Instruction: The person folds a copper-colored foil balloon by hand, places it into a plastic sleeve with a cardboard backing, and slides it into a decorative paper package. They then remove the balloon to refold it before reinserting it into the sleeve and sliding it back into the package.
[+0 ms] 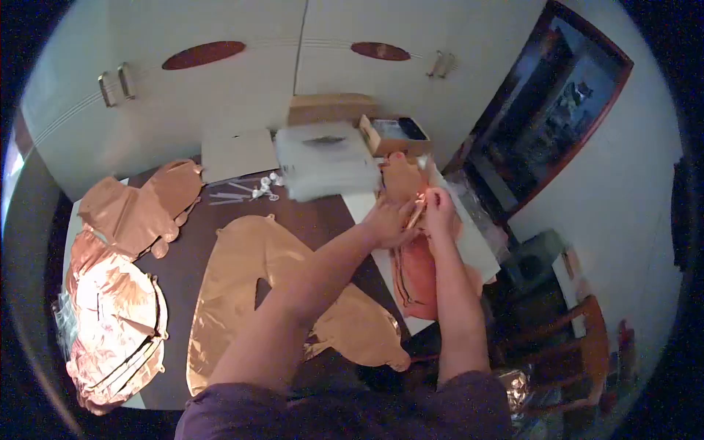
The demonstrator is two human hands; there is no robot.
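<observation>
Both hands are at the right end of the table, over a stack of flat rose-gold foil balloons (419,275). My left hand (392,222) has its fingers on a folded piece of foil balloon (416,214). Pinched close beside it, my right hand (440,209) grips the same foil near a bright glint. Just beyond them lies another flat piece of foil balloon (402,180). A large flat foil balloon (242,264) with a hole in it spreads across the table under my left forearm. The fingertips are small and partly hidden.
Shiny foil balloons (117,308) and a duller flat one (136,213) lie at the left. White plastic straws and small fittings (265,187) sit near a cardboard sheet (238,154). A translucent plastic bag (326,165) and a small box (396,136) stand behind. A wooden chair (594,352) is at the right.
</observation>
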